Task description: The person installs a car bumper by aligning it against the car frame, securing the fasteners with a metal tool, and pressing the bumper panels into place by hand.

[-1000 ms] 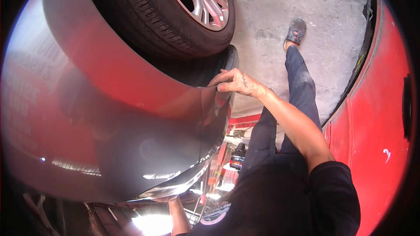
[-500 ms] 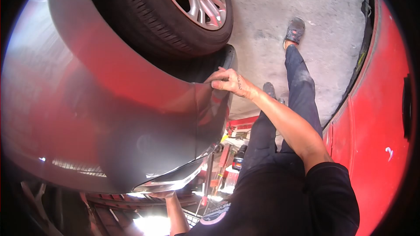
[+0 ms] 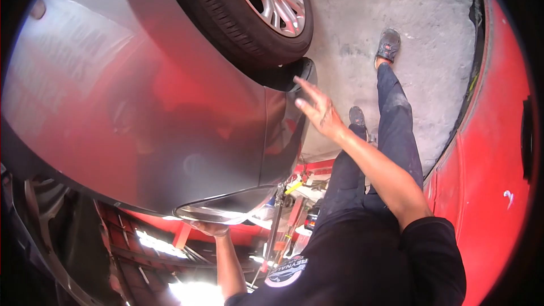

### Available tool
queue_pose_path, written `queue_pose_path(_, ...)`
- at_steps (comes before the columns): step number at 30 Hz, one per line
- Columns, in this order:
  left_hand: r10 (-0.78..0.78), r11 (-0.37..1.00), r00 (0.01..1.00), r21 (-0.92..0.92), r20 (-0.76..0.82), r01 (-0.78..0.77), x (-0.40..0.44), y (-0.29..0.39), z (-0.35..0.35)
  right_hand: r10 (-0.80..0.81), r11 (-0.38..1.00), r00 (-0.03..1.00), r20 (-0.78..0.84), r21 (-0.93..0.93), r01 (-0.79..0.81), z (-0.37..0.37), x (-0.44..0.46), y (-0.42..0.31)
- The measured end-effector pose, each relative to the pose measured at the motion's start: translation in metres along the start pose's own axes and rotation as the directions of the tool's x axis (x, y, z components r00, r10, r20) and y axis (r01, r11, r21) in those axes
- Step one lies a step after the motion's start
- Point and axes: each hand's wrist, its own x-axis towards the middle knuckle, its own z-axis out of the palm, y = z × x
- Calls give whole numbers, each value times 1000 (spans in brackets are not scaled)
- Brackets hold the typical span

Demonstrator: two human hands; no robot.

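A glossy dark car fender and bumper (image 3: 187,119) fill the left of the view, with red reflections across them. My right hand (image 3: 322,109) is just off the bumper corner (image 3: 281,116) by the wheel arch. Its fingers are apart and nothing is in them. At the lower edge of the headlight (image 3: 226,207), my left hand (image 3: 208,228) lies with its fingers stretched out along the rim, partly hidden by the lamp. A thin seam runs between fender and bumper from the arch to the headlight.
The tire (image 3: 226,20) with its silver alloy wheel (image 3: 275,0) is above the bumper. A red car panel (image 3: 481,153) borders the right side. My shoes (image 3: 389,44) stand on grey concrete (image 3: 430,34). Past the headlight is a dark open bay with bright lights (image 3: 195,293).
My right hand has let go of the bumper's arch edge and moved slightly away, its fingers opening. My left hand stays at the headlight. The car has shifted right in view.
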Motion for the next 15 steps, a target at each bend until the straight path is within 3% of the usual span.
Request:
queue_pose_path(2,-116,987,992,-119,-47,110,21,25,16,-60,995,997,48,-76,64,6,-11,-6)
queue_pose_path(4,-400,838,913,-436,-83,328,15,22,16,-73,988,994,85,-133,83,19,-16,-19)
queue_pose_path(6,-404,807,912,-498,-74,317,17,24,18,-104,954,982,156,-263,143,13,-13,-15)
queue_pose_path(7,-229,927,966,-331,-121,178,4,3,16,-116,940,978,174,-300,165,9,-14,-17)
queue_pose_path(9,-167,954,977,-273,-135,125,8,5,18,-84,927,978,191,-345,147,9,-19,-29)
queue_pose_path(10,-286,893,949,-396,-131,214,26,25,24,-83,917,981,176,-371,144,15,-25,-36)
queue_pose_path(12,-286,944,937,-230,-200,238,26,23,25,-80,895,986,149,-424,137,27,-43,-49)
queue_pose_path(15,-270,962,934,-106,-232,251,42,41,28,-168,873,949,265,-407,269,48,-91,-72)
